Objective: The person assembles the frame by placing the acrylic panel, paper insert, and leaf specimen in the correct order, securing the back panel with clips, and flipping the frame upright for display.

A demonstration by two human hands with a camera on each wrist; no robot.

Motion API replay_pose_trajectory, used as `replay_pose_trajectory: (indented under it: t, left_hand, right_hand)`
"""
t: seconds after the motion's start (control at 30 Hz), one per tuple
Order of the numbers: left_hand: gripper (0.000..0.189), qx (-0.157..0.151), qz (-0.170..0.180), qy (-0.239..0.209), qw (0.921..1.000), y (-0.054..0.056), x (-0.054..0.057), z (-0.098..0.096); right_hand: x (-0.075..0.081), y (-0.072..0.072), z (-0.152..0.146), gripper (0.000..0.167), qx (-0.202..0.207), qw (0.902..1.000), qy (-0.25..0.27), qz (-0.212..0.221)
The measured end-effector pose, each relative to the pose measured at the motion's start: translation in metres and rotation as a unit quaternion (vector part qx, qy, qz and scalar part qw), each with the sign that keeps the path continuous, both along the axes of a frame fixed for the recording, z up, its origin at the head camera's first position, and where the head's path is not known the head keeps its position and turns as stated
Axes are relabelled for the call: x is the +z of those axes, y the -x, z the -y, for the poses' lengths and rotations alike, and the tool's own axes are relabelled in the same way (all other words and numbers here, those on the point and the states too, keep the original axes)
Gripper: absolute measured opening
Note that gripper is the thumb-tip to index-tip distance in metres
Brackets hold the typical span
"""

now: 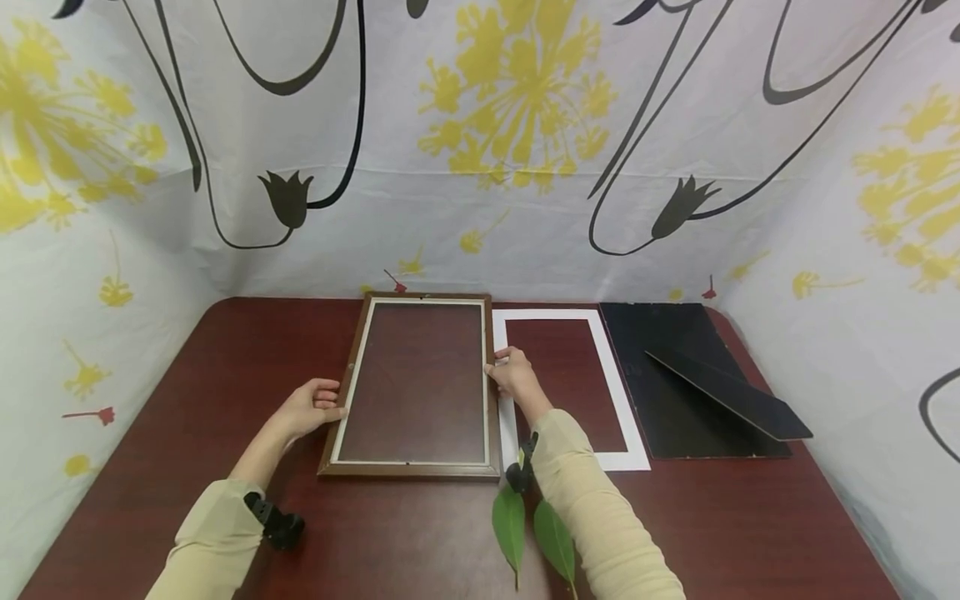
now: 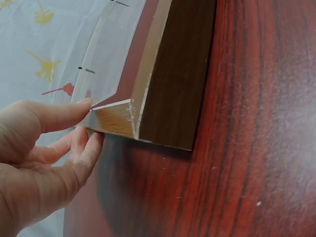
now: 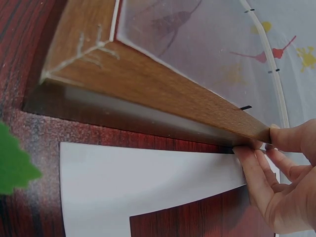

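A brown wooden picture frame lies on the dark red table with its back side up, a clear pane inside it reflecting the wall. My left hand pinches its left edge, thumb on top and fingers at the outer side, as the left wrist view also shows. At the opposite edge, my right hand holds the frame between thumb and fingers. In the right wrist view those fingers are over a white mat, which lies flat right beside the frame.
A black backing board lies to the right of the mat, with a black flap tilted up over it. Two green leaves, one a left leaf, lie near my right forearm. A patterned cloth hangs behind the table.
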State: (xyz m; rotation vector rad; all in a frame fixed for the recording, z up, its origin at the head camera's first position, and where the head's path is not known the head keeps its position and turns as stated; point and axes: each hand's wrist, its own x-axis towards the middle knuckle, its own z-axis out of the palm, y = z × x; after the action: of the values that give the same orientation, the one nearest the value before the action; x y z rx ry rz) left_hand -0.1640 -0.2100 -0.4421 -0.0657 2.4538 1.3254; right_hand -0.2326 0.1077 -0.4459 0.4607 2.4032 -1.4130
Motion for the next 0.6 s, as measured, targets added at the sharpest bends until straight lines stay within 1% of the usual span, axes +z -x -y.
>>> replay_pose_trajectory:
  t: [0.07,0.17,0.3,0.4,0.47,0.53,0.6]
  left_hand:
    - [0.059,0.0,0.016,-0.005,0.9999,0.0,0.0,0.001]
    - [0.059,-0.017,0.032,-0.019,0.9991,0.001,-0.001,0.003]
    - [0.061,-0.039,0.051,-0.067,0.9957,0.003,-0.006,0.008]
    - [0.064,-0.042,0.06,-0.096,0.9927,0.002,-0.01,0.012]
    - [0.066,-0.039,0.059,-0.098,0.9926,0.001,-0.012,0.012]
    - [0.068,-0.034,0.056,-0.091,0.9937,0.0,-0.013,0.011]
    - [0.069,-0.029,0.048,-0.069,0.9961,-0.001,-0.013,0.009]
  right_hand:
    - [0.0,0.001,0.0,0.036,0.0,1.0,0.0,0.0]
    - [0.001,0.002,-0.001,0.035,-0.003,1.0,0.001,-0.004]
    - [0.001,0.003,-0.001,0.036,-0.008,0.9999,0.005,-0.006]
    - [0.0,0.003,0.0,0.037,-0.01,0.9999,0.006,-0.002]
    - [0.0,0.002,0.0,0.037,-0.009,0.9999,0.007,-0.002]
    - [0.0,0.002,0.001,0.037,-0.01,0.9999,0.01,-0.001]
    - [-0.001,0.001,0.002,0.037,-0.011,0.9999,0.011,0.0]
